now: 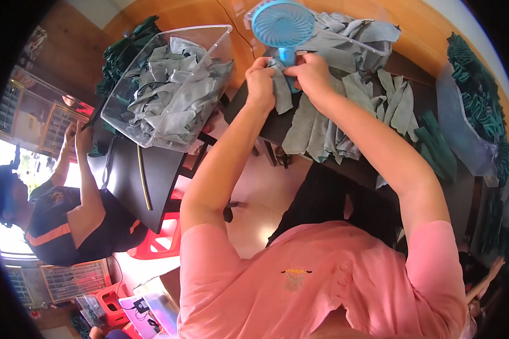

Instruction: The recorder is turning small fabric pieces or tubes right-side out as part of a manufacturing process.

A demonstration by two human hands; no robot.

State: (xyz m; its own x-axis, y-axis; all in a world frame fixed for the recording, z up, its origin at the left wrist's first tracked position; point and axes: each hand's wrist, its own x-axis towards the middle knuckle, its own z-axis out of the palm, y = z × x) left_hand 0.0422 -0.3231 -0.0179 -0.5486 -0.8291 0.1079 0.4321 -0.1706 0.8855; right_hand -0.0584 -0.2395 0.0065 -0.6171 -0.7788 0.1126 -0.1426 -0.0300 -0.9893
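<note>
My left hand (260, 85) is closed on a small grey-green fabric strip (282, 95), pinching its top while the rest hangs down over the dark table. Beside it, my right hand (312, 78) has its fingers drawn together, the thumb reaching toward the strip's upper end. What sits between those right fingers is too small to make out. A light-blue handheld fan (283, 25) stands upright just beyond both hands, its handle partly hidden by them. More grey-green strips (311, 133) lie spread on the table below my right forearm.
To the left, a clear plastic bin (144, 135) is heaped with grey strips. Another clear bin (373, 48) of strips stands behind the fan. Dark green fabric pieces (435, 147) and a bag of green bundles (464, 124) are at right. A co-worker (68, 214) sits at far left.
</note>
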